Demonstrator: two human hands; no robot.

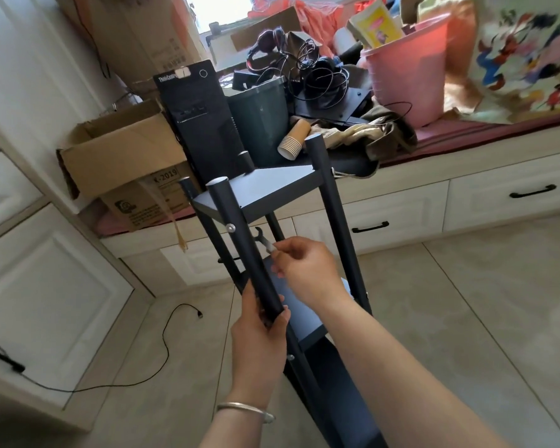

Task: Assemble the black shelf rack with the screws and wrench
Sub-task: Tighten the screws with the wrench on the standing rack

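The black shelf rack (272, 189) stands upright on the tiled floor in the middle of the head view, with round black posts and flat shelves. My left hand (261, 331) grips the nearest post (236, 234) about halfway down. A silver screw (230, 227) sits in that post just under the top shelf. My right hand (304, 270) pinches a small flat wrench (263, 241), its open jaw pointing up, to the right of the post and a little below the screw. A second screw (290, 356) shows lower on the post.
A window bench with drawers (466, 195) runs behind the rack, piled with a black computer tower (201, 118), cardboard boxes (123, 156), a dark bin (259, 111), paper cups (293, 140), cables and a pink bucket (404, 82). A black cable (165, 344) lies on the floor at left.
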